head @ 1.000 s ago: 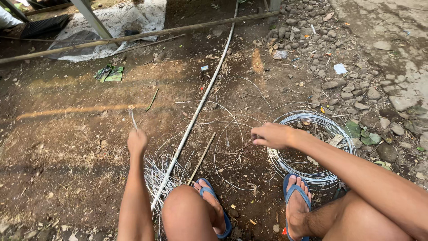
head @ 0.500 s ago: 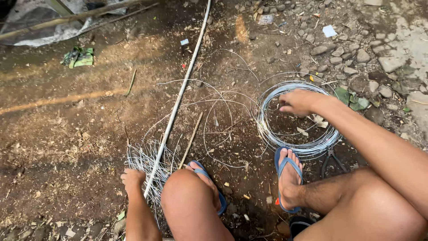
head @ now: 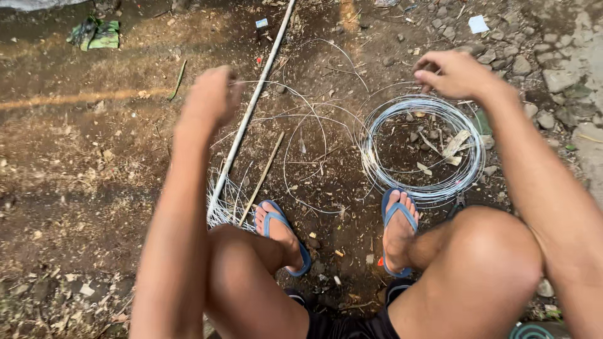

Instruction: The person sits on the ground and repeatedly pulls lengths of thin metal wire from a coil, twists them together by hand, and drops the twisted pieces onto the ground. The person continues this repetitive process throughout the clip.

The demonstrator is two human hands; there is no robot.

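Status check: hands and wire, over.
Left hand raised, blurred, grip unclear. Right hand pinching above wire coil. Long pole lies between hands.

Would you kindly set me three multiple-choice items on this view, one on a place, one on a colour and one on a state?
1. Where does the wire coil lie?
A. on the ground ahead of the right foot
B. across the left knee
C. hung on a wall

2. What colour are the sandals?
A. red
B. blue
C. white

3. How is the left hand?
A. flat on the soil
B. gripping the sandal
C. raised, closed about a thin wire strand

Answers: 1 A, the coil rests on the dirt just beyond the right foot's toes. 2 B, both straps and soles show blue. 3 C, the blurred hand is off the ground, while the right hand pinches at the coil's far rim.
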